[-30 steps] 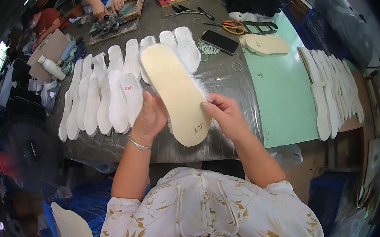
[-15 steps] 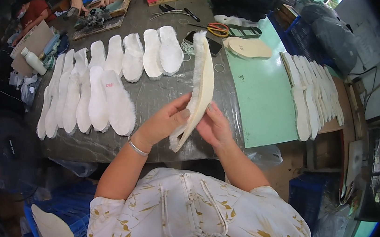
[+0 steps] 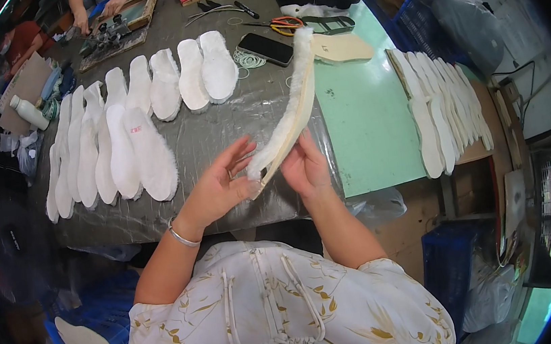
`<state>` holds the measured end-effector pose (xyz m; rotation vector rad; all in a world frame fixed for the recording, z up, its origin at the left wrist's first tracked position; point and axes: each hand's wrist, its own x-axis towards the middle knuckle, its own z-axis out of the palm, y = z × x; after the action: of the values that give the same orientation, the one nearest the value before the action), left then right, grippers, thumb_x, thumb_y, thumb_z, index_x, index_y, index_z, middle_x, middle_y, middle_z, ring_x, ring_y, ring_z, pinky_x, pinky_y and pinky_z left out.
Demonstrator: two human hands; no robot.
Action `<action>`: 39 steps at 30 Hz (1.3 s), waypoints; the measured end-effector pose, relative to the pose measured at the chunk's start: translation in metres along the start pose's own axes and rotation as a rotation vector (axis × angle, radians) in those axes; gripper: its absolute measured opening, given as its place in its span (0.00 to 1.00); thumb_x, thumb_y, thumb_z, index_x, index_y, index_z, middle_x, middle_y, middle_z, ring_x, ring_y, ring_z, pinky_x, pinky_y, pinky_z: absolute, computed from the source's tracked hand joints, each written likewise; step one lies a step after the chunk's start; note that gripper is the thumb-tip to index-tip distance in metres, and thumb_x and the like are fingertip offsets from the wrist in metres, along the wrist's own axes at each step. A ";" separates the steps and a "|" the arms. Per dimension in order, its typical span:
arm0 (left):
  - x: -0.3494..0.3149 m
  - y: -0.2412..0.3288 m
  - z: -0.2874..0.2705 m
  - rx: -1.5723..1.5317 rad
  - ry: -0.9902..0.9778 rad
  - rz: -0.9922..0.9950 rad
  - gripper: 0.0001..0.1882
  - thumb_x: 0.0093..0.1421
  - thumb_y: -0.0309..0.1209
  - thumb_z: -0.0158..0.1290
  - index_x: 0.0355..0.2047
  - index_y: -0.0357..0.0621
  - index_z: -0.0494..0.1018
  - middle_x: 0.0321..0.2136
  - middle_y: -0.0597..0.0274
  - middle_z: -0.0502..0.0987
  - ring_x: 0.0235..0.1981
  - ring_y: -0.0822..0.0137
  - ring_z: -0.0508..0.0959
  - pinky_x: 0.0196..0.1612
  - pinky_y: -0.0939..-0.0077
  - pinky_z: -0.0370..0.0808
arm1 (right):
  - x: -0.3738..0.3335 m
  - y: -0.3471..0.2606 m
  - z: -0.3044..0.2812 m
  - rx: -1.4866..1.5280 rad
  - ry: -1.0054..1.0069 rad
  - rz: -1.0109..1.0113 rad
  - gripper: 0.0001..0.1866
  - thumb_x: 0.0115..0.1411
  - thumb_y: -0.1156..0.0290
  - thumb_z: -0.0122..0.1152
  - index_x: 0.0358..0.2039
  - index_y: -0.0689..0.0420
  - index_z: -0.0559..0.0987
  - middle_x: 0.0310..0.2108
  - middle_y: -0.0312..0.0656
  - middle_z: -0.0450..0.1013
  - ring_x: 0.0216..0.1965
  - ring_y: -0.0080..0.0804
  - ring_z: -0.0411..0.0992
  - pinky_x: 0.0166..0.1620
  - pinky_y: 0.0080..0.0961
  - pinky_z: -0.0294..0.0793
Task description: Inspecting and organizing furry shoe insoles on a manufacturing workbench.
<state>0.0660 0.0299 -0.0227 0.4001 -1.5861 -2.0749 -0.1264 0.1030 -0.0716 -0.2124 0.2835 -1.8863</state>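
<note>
A fleece insole [image 3: 292, 112], fluffy white on one side and smooth cream on the other, stands on edge in front of me above the table. My right hand [image 3: 307, 166] grips its lower half from the cream side, the fingers partly hidden behind it. By the lower end, where a narrow gap shows between layers, is my left hand [image 3: 225, 181]; its fingers are spread apart and its thumb touches that end. To the left, white fleece insoles [image 3: 153, 152] lie in two overlapping rows on the dark table [image 3: 217, 134].
On the right, more insoles [image 3: 427, 117] lean in a row beside a green board [image 3: 370, 134]. Behind the held insole are a phone [image 3: 266, 48], orange-handled scissors [image 3: 286, 25] and a cream insole [image 3: 343, 47]. Another person's hands [image 3: 97, 12] work at far left, near a white bottle [image 3: 29, 112].
My left hand's fingers have loosened and spread by the insole's lower end. The insole has shifted slightly up and right in the view. The whole view has turned a little, uncovering the phone.
</note>
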 end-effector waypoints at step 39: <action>0.030 0.039 0.001 -0.061 0.139 0.005 0.23 0.69 0.38 0.47 0.58 0.36 0.65 0.52 0.58 0.72 0.53 0.70 0.72 0.56 0.72 0.70 | 0.010 -0.010 0.094 -1.166 -0.277 -0.156 0.07 0.57 0.76 0.66 0.36 0.61 0.79 0.34 0.36 0.76 0.33 0.20 0.75 0.38 0.18 0.76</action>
<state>0.0489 0.0067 0.0167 0.5072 -1.4385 -2.0391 -0.1124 0.0881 0.0212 -1.2845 1.1735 -1.6003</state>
